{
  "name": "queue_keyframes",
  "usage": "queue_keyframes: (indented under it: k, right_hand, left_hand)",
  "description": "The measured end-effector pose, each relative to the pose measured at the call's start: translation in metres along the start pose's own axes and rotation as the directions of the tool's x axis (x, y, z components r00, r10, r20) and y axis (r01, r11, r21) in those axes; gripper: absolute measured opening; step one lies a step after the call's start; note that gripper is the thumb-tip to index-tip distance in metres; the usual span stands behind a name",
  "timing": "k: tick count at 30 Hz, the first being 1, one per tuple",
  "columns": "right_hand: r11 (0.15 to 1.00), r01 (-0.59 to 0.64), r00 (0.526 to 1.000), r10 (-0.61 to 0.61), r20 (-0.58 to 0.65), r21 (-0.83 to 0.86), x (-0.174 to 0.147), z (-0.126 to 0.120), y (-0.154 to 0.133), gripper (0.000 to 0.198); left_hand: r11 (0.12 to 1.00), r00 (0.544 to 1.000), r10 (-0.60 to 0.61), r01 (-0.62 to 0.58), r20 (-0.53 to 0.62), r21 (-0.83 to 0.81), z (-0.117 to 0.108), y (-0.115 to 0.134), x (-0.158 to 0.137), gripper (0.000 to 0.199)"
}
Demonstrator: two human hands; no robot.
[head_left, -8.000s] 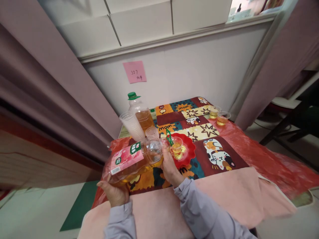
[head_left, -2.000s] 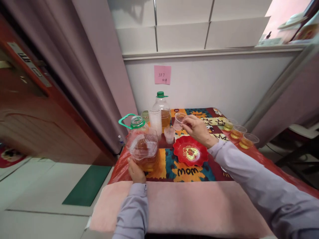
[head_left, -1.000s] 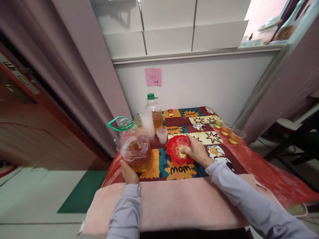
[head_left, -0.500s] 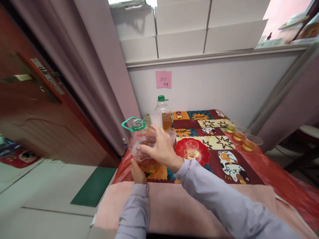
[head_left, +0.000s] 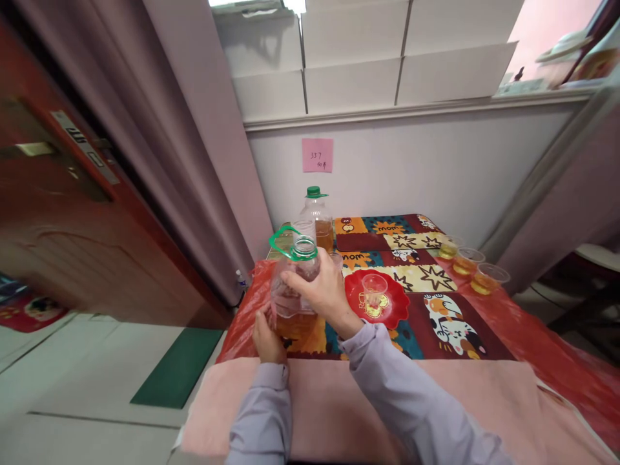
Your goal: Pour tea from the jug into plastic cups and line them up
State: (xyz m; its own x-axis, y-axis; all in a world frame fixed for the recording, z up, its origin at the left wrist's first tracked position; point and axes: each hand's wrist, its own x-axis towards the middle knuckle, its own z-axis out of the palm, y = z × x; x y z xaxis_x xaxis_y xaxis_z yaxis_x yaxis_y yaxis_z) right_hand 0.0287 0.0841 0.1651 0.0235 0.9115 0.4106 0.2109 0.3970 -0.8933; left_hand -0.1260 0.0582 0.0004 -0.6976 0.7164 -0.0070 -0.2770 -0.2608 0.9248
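Observation:
A clear plastic jug (head_left: 291, 305), uncapped, with a green handle ring at its neck and amber liquid in its lower part, stands nearly upright at the table's near left. My right hand (head_left: 330, 289) is closed around its upper right side, thumb across the front. Low on the left side, my left hand (head_left: 268, 337) presses against the jug, its fingertips partly hidden behind it. To the right lies a red scalloped plate (head_left: 401, 307) with a clear plastic cup (head_left: 374, 285) on it.
Behind the jug are a green-capped bottle (head_left: 323, 234) of amber liquid and a stack of clear cups (head_left: 303, 228). Several cups of amber liquid (head_left: 469, 261) line the table's right side. Patterned mats (head_left: 416, 352) cover the red tablecloth. A wooden door (head_left: 121, 258) stands left.
The jug has gone from leaning left to nearly upright, its neck shifting right. My right hand has moved slightly right with it; my left hand stays against its lower side.

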Motion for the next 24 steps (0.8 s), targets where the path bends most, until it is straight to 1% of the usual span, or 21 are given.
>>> queue_keyframes:
  k: [2,4,5,7,9,10,13,16,19,24]
  right_hand:
    - [0.999,-0.020,1.000,0.021,-0.023,0.032,-0.004,-0.013,0.006,0.050]
    - [0.995,-0.060,0.997,0.063,-0.039,0.079,-0.008,-0.024,0.013,0.054]
    - [0.991,-0.075,0.996,0.080,-0.043,0.112,-0.010,-0.029,0.017,0.054]
    - [0.981,-0.085,0.994,0.095,-0.049,0.172,-0.013,-0.038,0.024,0.055]
    - [0.979,-0.081,0.993,0.095,-0.068,0.185,-0.017,-0.045,0.031,0.057]
    - [0.981,-0.081,0.992,0.097,-0.083,0.175,-0.019,-0.048,0.034,0.061]
    - [0.982,-0.071,0.989,0.093,-0.118,0.176,-0.024,-0.055,0.045,0.072]
    - [0.975,-0.035,0.992,0.060,-0.110,0.221,-0.028,-0.062,0.057,0.077]
    - [0.974,-0.034,0.991,0.061,-0.116,0.224,-0.032,-0.069,0.067,0.078]
    - [0.965,-0.061,0.989,0.093,-0.117,0.254,-0.039,-0.073,0.079,0.077]
  left_hand:
    - [0.997,0.999,-0.046,0.048,0.025,-0.060,0.004,0.001,-0.001,0.049]
    - [0.982,0.984,-0.132,0.146,0.117,-0.119,0.008,0.005,-0.003,0.054]
    - [0.963,0.965,-0.192,0.219,0.177,-0.154,0.009,0.007,-0.004,0.056]
    - [0.898,0.909,-0.310,0.377,0.279,-0.226,0.009,0.012,-0.005,0.060]
    - [0.829,0.860,-0.396,0.485,0.321,-0.277,0.008,0.016,-0.004,0.062]
    - [0.812,0.849,-0.420,0.509,0.320,-0.286,0.007,0.017,-0.004,0.062]
    - [0.790,0.838,-0.459,0.537,0.295,-0.295,0.007,0.015,-0.002,0.058]
    - [0.806,0.860,-0.449,0.507,0.244,-0.305,0.009,0.010,0.001,0.048]
    - [0.829,0.879,-0.425,0.473,0.214,-0.297,0.013,0.008,0.003,0.036]
    - [0.812,0.856,-0.457,0.512,0.241,-0.279,0.018,0.006,0.004,0.029]
